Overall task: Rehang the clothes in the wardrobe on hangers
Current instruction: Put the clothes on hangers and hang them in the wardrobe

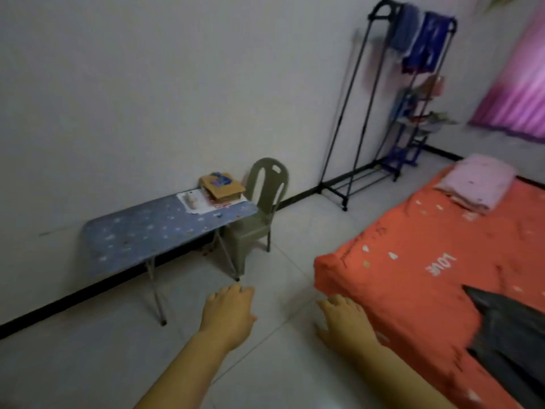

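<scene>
A black metal clothes rack (pixel 358 113) stands against the far wall at the upper right. Blue garments (pixel 421 39) hang from its top rail at the right end. A dark grey garment (pixel 510 335) lies on the orange bed at the lower right. My left hand (pixel 228 315) reaches forward over the floor, fingers relaxed, holding nothing. My right hand (pixel 345 320) is stretched out beside the bed's near corner, fingers spread and empty. Both hands are far from the rack. No hanger is plainly visible.
A folding table (pixel 141 234) with a blue patterned top stands along the left wall, with books and small items at its far end. A grey-green plastic chair (pixel 259 208) is beside it. The orange bed (pixel 413 261) carries a folded pink blanket (pixel 477 184). A purple curtain (pixel 519 84) hangs right.
</scene>
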A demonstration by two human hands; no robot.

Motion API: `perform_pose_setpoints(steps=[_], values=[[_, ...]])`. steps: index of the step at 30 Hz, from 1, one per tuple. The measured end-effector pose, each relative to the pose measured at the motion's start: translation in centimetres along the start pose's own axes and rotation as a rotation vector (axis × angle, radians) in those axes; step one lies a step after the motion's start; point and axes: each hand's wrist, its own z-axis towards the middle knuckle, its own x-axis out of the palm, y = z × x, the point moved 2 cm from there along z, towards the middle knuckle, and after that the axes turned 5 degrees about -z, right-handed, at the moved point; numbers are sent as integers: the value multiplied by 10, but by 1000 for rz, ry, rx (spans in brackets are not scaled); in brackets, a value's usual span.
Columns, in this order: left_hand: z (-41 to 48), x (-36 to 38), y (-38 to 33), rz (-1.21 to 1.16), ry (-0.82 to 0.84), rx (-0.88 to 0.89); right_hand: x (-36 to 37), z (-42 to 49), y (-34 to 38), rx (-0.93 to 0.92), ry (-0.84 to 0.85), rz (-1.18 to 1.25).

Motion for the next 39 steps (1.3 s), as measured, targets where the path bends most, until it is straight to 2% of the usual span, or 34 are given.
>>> perform_pose_setpoints(steps=[9, 15, 23, 31, 39], values=[[55, 80, -331, 126, 70, 440, 19, -124, -289, 404, -11, 41], [85, 122, -480, 156, 164, 636, 50, -165, -418, 606, 41, 125], [180, 167, -607, 140, 277, 816, 71, -141, -540, 796, 44, 227], [252, 201, -696, 174, 365, 918, 77, -124, -632, 934, 90, 295], [295, 254, -750, 210, 421, 893, 116, -95, -728, 907, 179, 323]])
